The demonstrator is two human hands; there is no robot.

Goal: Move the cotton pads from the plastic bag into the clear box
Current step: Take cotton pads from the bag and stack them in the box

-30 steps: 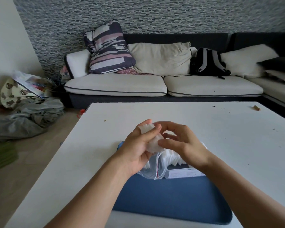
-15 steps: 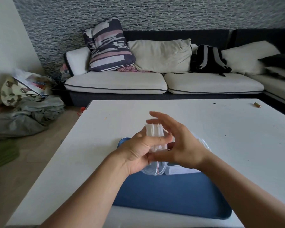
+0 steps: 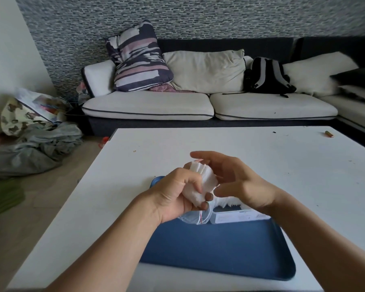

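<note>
- Fig.: you're partway through the transfer, judging by how things lie; the view is from the head cam, looking fwd and down over the counter [image 3: 261, 157].
- Left hand [image 3: 177, 193]: fingers curled round a stack of cotton pads [image 3: 200, 182], held up in the air above the far-left corner of the blue tray [image 3: 219, 249]. The stack is fanned a bit at its top edge; thumb side hidden behind the pads.
- Right hand [image 3: 238, 180]: fingers spread and relaxed, gripping nothing; they sit just beside the stack on its right, poss. touching it at the top — can't tell for sure.
- Plastic bag [image 3: 195, 218]: clear, w/ a red line at its zip edge, hanging under the left hand and reaching down to the tray. Whether the left hand also pinches it is hidden.
- Clear box [image 3: 234, 216]: on the tray toward its far edge, just right of the bag, partly behind the right wrist; a label shows on its near wall. White pads [image 3: 228, 202] show above its rim, so some look to be in already.
- Done, approx.: one stack is out of the bag; part of the load seems boxed.
- Left to do: this stack still needs to go into the box. The bag looks nearly flat, but whether more pads remain inside can't be told.
- Other: small brown item [image 3: 329, 134] near the counter's far-right corner; sofa [image 3: 148, 106] w/ cushions and a backpack [image 3: 266, 74] beyond the far edge.
</note>
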